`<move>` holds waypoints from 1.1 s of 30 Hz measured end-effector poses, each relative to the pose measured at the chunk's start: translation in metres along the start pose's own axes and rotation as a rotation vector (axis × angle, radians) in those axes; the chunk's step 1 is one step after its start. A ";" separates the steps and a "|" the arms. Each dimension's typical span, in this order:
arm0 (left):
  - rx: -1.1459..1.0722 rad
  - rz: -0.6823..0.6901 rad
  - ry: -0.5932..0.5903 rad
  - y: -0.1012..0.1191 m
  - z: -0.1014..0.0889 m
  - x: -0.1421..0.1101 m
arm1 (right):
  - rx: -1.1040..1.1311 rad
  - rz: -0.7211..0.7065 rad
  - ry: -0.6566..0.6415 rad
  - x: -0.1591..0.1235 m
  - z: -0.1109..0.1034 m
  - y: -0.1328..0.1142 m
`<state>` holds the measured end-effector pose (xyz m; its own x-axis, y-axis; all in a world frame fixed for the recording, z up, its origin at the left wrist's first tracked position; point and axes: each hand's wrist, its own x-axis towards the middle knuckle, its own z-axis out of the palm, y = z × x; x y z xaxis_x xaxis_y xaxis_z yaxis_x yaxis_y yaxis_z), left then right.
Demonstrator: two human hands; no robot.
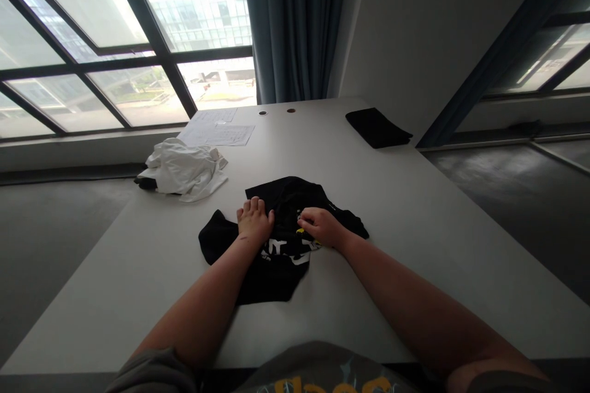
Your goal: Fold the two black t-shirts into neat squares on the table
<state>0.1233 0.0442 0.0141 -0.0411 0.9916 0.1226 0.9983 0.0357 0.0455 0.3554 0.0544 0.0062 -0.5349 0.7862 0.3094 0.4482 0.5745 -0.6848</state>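
A crumpled black T-shirt (276,279) with a white and yellow print lies on the white table in front of me. My left hand (255,220) rests flat on its left part, fingers stretched away from me. On the right, my right hand (322,227) is closed, with its fingertips pinching the cloth beside the yellow bit of the print. Part of the print is hidden under my hands and in the folds.
A heap of white clothing (184,169), with something dark under it, lies at the table's left edge. Behind it are sheets of paper (225,134). A folded black cloth (378,128) sits at the back right. Two round holes mark the far end of the table (295,156).
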 end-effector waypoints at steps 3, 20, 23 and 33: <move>-0.008 0.010 0.019 -0.001 0.000 0.000 | 0.002 0.005 0.000 0.000 0.000 0.000; -0.105 0.090 0.116 -0.004 0.002 0.000 | 0.002 -0.003 0.003 0.000 -0.001 -0.001; -0.120 0.099 0.122 -0.004 0.005 0.001 | 0.001 -0.001 -0.001 0.000 -0.001 -0.001; -0.137 0.101 0.107 -0.004 0.004 0.001 | 0.015 0.007 -0.004 0.000 -0.001 0.000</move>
<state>0.1189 0.0453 0.0103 0.0474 0.9703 0.2373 0.9831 -0.0874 0.1611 0.3561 0.0540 0.0068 -0.5345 0.7895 0.3017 0.4411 0.5651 -0.6972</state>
